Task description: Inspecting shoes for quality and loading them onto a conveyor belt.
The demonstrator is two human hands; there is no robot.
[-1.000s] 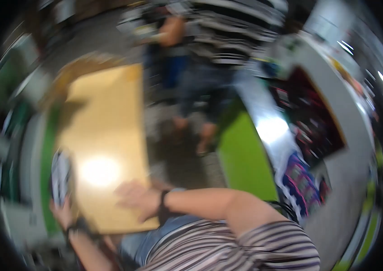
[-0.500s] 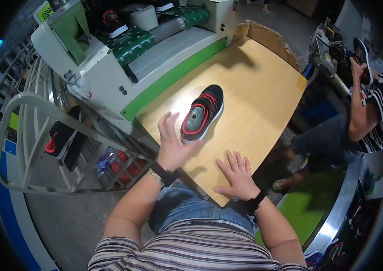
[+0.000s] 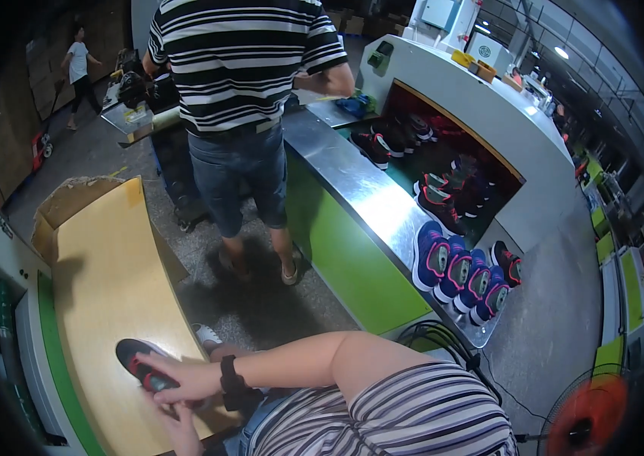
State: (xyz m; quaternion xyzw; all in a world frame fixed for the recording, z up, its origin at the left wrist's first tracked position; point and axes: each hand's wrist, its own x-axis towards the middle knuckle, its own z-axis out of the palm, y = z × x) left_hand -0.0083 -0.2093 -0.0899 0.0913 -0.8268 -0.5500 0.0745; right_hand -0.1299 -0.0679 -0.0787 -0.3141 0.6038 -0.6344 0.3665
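A black sneaker [image 3: 130, 350] with red trim and laces lies on the pale wooden board at the lower left, its dark toe pointing up and left. My right hand [image 3: 191, 380], with a black band on the wrist, reaches across from the right. Its fingers are closed over the sneaker's upper and its thumb is by the collar, hiding much of the opening. Below it, my left hand [image 3: 178, 430] is at the heel end with fingers against the shoe. The right hand covers part of the left.
The wooden board [image 3: 105, 251] runs alongside a green-edged machine [image 3: 46, 304]. A person in a striped shirt [image 3: 242, 68] stands ahead, beside a metal-topped green counter [image 3: 368, 197]. Several blue and pink sneakers [image 3: 455, 270] stand on it. A red fan [image 3: 584, 418] is at lower right.
My view has swung to the right. My right hand has come from the bare board onto the sneaker. The other person, earlier at right holding a shoe, now appears ahead with their back to me.
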